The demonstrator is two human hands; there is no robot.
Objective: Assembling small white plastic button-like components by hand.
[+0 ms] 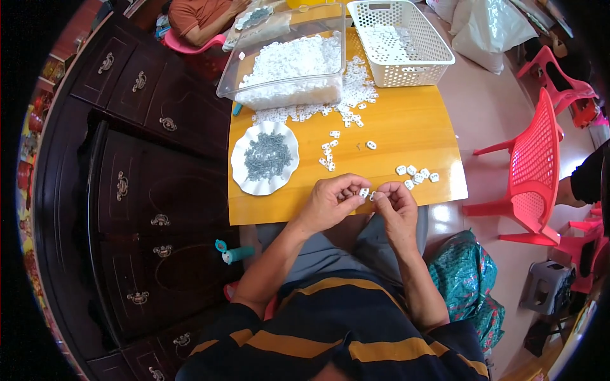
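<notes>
Near the table's front edge my two hands meet, fingertips almost touching. My left hand (332, 202) pinches a small white plastic piece with dark holes (364, 192) between thumb and fingers. Another small white part (373, 197) sits in the pinch of my right hand (399, 208); its exact shape is partly hidden by the fingers. Ahead of the left hand lie several loose white pieces (328, 151). One white piece (371, 145) lies apart with thin grey pins (359, 147) beside it. To the right is a cluster of thicker white pieces (417, 178).
A scalloped white plate (240, 166) of grey pins stands left. A clear bin (279, 97) of white pieces and a white basket (410, 75) stand at the back. Dark cabinets (136, 209) flank the left, red chairs (534, 165) the right. Someone sits far left.
</notes>
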